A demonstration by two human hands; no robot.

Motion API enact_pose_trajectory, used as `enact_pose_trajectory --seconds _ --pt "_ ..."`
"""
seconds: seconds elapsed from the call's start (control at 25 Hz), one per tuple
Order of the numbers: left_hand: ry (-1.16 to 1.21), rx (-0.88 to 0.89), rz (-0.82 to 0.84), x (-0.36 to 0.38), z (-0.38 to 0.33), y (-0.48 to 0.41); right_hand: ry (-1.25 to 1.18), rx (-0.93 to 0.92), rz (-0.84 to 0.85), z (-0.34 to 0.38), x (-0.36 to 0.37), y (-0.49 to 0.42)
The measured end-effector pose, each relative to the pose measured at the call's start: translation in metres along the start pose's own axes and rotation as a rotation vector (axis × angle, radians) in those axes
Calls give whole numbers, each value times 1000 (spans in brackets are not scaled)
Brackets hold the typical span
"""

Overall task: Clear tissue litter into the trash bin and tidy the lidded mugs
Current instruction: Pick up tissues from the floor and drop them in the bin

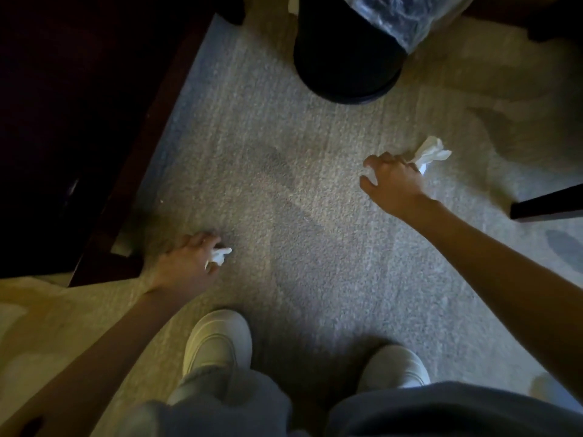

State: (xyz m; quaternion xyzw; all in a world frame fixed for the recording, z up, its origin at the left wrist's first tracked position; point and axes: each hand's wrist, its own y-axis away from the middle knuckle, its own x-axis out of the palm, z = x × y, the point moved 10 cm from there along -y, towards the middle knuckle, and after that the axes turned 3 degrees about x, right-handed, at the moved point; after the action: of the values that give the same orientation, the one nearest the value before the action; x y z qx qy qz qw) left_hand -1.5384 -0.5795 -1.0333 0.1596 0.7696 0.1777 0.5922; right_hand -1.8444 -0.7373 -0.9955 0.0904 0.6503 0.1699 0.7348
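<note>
My left hand (189, 263) and right hand (394, 179) are low over the carpet (299, 200), each holding litter.
The left pinches a small wad (219, 255) near the dark cabinet (63, 121). The right grips a bigger tissue (430, 154) (one end pokes out past my fingers). The black bin (344, 64) stands ahead, well apart from both.
</note>
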Motion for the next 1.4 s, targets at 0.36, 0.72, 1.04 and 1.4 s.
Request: enact_pose_trajectory --seconds 0.36,0.72,1.04,1.4 --pt "193 86 -38 -14 -19 -23 41 -11 -54 10 -6 0" --pt "393 223 -344 -113 -106 -120 118 312 69 -74 13 -21" --pt "449 175 -293 -106 -109 -142 -186 383 23 -94 22 -35" --pt "497 387 -374 -172 -163 -147 -723 -58 -233 12 -101 -43"
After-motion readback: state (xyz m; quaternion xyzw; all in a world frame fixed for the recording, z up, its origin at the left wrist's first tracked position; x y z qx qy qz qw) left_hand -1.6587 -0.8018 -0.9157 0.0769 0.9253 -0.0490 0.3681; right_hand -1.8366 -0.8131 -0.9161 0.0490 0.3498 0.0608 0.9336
